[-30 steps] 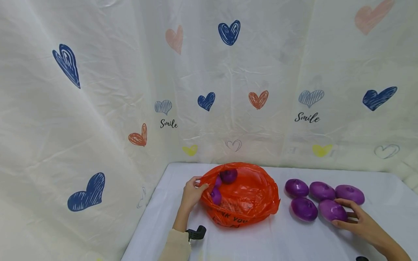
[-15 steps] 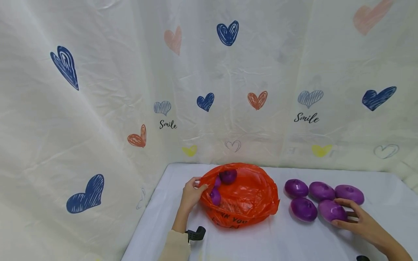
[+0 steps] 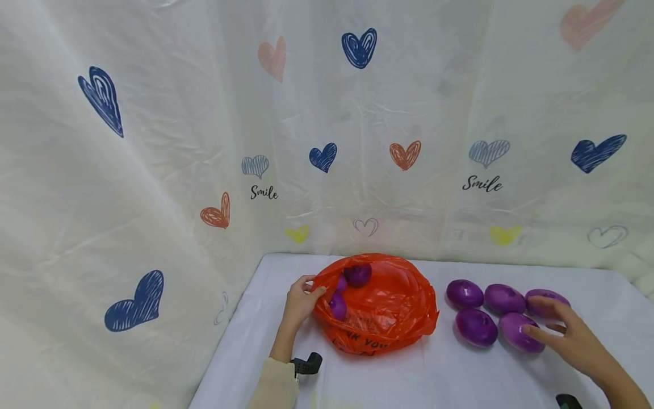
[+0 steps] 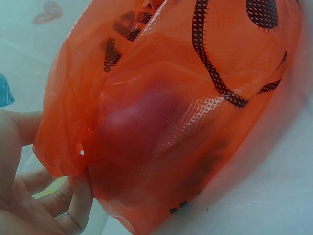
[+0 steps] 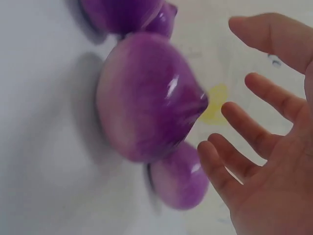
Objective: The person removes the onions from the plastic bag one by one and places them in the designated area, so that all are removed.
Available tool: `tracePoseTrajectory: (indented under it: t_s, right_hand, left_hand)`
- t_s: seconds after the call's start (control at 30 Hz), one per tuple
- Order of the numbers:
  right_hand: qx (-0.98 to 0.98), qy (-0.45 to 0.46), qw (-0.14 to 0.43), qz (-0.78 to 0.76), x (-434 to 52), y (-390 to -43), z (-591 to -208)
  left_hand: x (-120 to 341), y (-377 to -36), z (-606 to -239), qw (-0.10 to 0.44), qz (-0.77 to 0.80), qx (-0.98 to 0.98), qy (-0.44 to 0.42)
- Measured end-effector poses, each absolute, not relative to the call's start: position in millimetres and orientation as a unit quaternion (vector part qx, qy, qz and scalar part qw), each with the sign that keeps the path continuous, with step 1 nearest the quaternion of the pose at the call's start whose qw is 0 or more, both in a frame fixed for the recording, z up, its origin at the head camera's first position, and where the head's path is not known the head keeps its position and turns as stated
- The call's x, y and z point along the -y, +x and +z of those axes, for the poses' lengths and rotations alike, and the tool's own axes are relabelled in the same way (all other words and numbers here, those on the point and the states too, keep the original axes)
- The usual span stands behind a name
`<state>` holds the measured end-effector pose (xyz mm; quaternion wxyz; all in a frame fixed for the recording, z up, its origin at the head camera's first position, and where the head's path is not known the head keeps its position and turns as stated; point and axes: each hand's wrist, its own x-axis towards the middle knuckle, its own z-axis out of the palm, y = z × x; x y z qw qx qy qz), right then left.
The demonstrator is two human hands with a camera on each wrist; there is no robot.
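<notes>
On the left, my left hand [image 3: 299,305] pinches the rim of a red plastic bag [image 3: 388,295] between thumb and fingers. The bag's mouth gapes, and a few purple onions [image 3: 359,275] lie inside. In the left wrist view an onion's rounded shape shows dimly through the film, above the fingers [image 4: 78,200]. At the right, my right hand [image 3: 574,343] hovers over the nearest purple onion [image 3: 515,334], fingers spread and holding nothing. The right wrist view shows a gap between the fingertips [image 5: 208,152] and this glossy, pointed onion [image 5: 142,98].
Several more purple onions [image 3: 476,328] lie grouped beside it on the white-covered table [image 3: 398,378], right of the bag. Behind stands a white curtain [image 3: 429,102] printed with hearts. A black wrist device [image 3: 307,364] sits on the left wrist.
My right hand has let go of the nearest onion, lifting slightly and spreading its fingers. That onion stays about where it was. My left hand keeps its hold on the bag.
</notes>
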<state>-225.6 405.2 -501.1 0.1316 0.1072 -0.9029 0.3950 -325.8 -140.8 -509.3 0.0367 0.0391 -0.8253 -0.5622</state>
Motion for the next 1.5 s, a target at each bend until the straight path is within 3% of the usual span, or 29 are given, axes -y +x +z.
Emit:
tracePoseTrajectory:
  t_s: [0.17, 0.6, 1.0, 1.5]
  right_hand:
    - [0.898, 0.116, 0.170, 0.390, -385, -224, -483]
    - [0.859, 0.201, 0.186, 0.432, -280, -218, -452]
    - [0.863, 0.241, 0.141, 0.420, -193, -229, -445]
    - [0.831, 0.211, 0.050, 0.512, -122, -261, -459]
  left_hand:
    - [141, -326, -508, 0.042, -0.562, 0.825, 0.036]
    - [141, -326, -509, 0.045, -0.563, 0.824, 0.036]
    - [140, -324, -508, 0.042, -0.565, 0.823, 0.029]
    - [143, -327, -512, 0.038, -0.569, 0.821, 0.030]
